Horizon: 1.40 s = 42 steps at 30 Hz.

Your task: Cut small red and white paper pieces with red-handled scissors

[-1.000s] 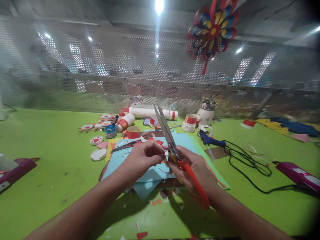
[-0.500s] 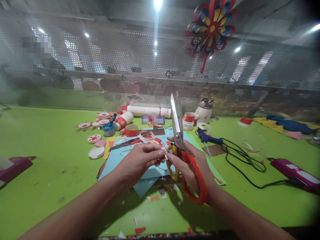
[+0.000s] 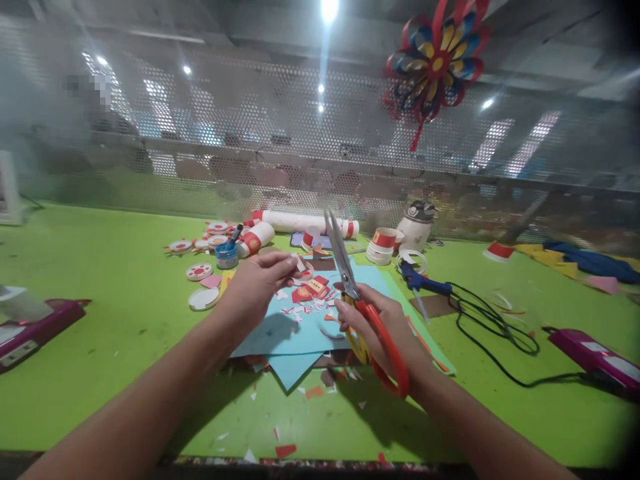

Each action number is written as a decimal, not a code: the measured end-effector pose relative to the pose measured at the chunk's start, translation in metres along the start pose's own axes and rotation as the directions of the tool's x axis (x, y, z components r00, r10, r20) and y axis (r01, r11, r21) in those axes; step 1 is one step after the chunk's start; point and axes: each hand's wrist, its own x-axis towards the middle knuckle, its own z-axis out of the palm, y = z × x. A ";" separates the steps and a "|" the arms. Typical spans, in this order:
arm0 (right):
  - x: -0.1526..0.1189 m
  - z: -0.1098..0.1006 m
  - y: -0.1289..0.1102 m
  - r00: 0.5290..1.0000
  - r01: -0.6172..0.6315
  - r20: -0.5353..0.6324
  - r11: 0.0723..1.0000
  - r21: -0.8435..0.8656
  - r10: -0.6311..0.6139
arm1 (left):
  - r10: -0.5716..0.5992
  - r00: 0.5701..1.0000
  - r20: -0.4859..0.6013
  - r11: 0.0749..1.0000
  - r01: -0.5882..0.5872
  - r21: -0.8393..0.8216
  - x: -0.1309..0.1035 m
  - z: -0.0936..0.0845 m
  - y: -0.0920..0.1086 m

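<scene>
My left hand (image 3: 260, 281) pinches a small white piece of paper (image 3: 301, 264) between thumb and fingertips, raised over the light blue paper sheets (image 3: 280, 340). In my right hand (image 3: 383, 313) is a pair of scissors (image 3: 344, 260) with one red and one yellow handle loop. The scissors' blades point up and away, nearly together. Between my hands, red paper pieces with gold print (image 3: 313, 288) and several white and red scraps lie on the blue sheets. A white ring, partly hidden by my left hand, is just behind its fingertips.
A blue glue gun (image 3: 425, 280) with a coiled black cable lies right, near a purple power strip (image 3: 593, 357); another power strip (image 3: 37, 333) is left. Behind stand a blue jar (image 3: 227, 255), a long white tube (image 3: 305, 223) and a white bottle (image 3: 416, 227) on the green table (image 3: 125, 373).
My left hand has drawn away from my right, up and to the left, with the white piece. The right hand keeps the scissors, now tilted further left. The view has shifted slightly.
</scene>
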 end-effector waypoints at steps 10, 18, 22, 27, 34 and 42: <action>-0.010 0.003 0.013 0.950 0.038 0.311 0.994 -0.103 -0.004 | 0.031 0.976 -0.216 0.989 -0.062 -0.136 0.009 -0.016 0.014; -0.013 0.007 0.015 0.960 0.072 0.280 0.973 -0.219 -0.008 | 0.007 0.984 -0.179 0.987 -0.035 -0.158 0.011 -0.017 0.011; -0.014 0.008 0.017 0.963 0.104 0.268 0.964 -0.244 -0.036 | 0.005 0.987 -0.158 0.991 -0.025 -0.128 0.010 -0.015 0.009; -0.015 0.008 0.017 0.958 0.069 0.286 0.973 -0.222 -0.003 | -0.008 0.984 -0.177 0.991 -0.016 -0.134 0.011 -0.014 0.008; -0.014 0.008 0.017 0.952 0.028 0.307 0.988 -0.149 0.020 | -0.009 0.985 -0.175 0.994 -0.010 -0.109 0.011 -0.014 0.007; -0.015 0.011 0.022 0.965 0.035 0.262 0.990 -0.136 0.002 | 0.011 0.994 -0.110 0.991 -0.026 -0.135 0.013 -0.015 0.005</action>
